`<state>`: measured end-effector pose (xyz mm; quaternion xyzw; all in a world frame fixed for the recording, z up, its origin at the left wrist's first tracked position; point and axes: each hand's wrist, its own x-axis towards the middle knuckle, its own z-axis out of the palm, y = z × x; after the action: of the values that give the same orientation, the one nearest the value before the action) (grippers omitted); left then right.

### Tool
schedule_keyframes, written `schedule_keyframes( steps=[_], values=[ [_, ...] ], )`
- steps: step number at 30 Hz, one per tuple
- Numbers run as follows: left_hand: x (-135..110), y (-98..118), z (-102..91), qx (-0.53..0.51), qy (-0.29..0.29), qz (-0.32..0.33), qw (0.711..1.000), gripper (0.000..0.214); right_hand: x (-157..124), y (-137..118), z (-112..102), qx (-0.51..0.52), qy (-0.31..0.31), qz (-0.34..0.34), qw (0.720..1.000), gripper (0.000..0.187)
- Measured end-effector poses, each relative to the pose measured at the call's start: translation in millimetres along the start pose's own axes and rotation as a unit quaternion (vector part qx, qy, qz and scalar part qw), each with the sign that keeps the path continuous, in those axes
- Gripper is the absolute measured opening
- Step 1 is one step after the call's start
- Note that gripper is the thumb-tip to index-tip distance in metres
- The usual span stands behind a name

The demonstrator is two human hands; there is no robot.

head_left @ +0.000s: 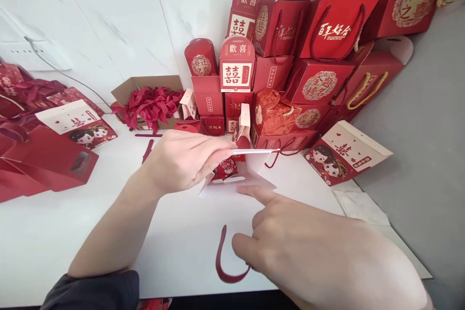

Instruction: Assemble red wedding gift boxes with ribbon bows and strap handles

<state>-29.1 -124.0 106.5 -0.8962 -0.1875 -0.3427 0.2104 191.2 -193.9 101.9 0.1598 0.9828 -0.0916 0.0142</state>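
Note:
My left hand (181, 160) pinches the raised top edge of a partly folded white-and-red gift box (241, 169) lying on the white table (54, 242). The forefinger of my right hand (312, 252) presses on the box's flat white flap near its front edge, and its other fingers are curled. A loose red ribbon (221, 261) curves on the table just under my right hand, touching its fingers. Whether that hand grips the ribbon I cannot tell.
A stack of finished red gift boxes and bags (290, 68) fills the back right against the wall. A cardboard box of red ribbons (148, 101) stands behind my left hand. Flat red bags (43, 160) lie at left, a cartoon-printed bag (345, 152) at right.

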Motion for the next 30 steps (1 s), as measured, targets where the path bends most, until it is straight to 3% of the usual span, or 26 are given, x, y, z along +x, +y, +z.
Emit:
schedule_keyframes(
  steps=[6,10,13,15,17,19,20,24,30],
  values=[
    [-0.5,-0.7,5.7,-0.006,-0.019,-0.015,1.0,0.021,-3.5,3.8,-2.4,-0.008,0.012,-0.018,1.0,0.021],
    [-2.3,-7.4,25.1,-0.068,-0.11,-0.092,0.987,0.034,-5.6,7.9,0.6,0.009,0.034,0.006,0.999,0.018],
    [-3.4,-17.4,33.1,-0.175,-0.238,-0.216,0.931,0.044,-4.4,10.0,6.3,-0.008,0.042,0.033,0.999,0.02],
    [-3.5,-22.7,29.7,-0.248,-0.291,-0.258,0.887,0.041,-2.0,11.8,9.0,-0.023,0.05,0.037,0.998,0.022],
    [-3.2,-24.7,21.7,-0.286,-0.321,-0.254,0.866,0.043,0.4,13.4,8.7,-0.031,0.052,0.036,0.997,0.025],
    [-2.6,-23.4,14.3,-0.28,-0.352,-0.229,0.863,0.063,1.0,13.8,5.4,-0.029,0.05,0.038,0.998,0.025],
    [-2.3,-22.1,12.3,-0.268,-0.365,-0.218,0.865,0.063,0.2,13.4,3.1,-0.026,0.05,0.041,0.998,0.023],
    [-0.9,-19.1,16.9,-0.254,-0.373,-0.199,0.87,0.028,-9.7,10.2,-4.6,-0.004,0.064,0.056,0.996,0.017],
    [-1.8,-24.2,29.7,-0.301,-0.342,-0.205,0.866,0.028,-17.1,21.0,-5.2,0.011,0.117,0.102,0.988,0.018]
  ],
)
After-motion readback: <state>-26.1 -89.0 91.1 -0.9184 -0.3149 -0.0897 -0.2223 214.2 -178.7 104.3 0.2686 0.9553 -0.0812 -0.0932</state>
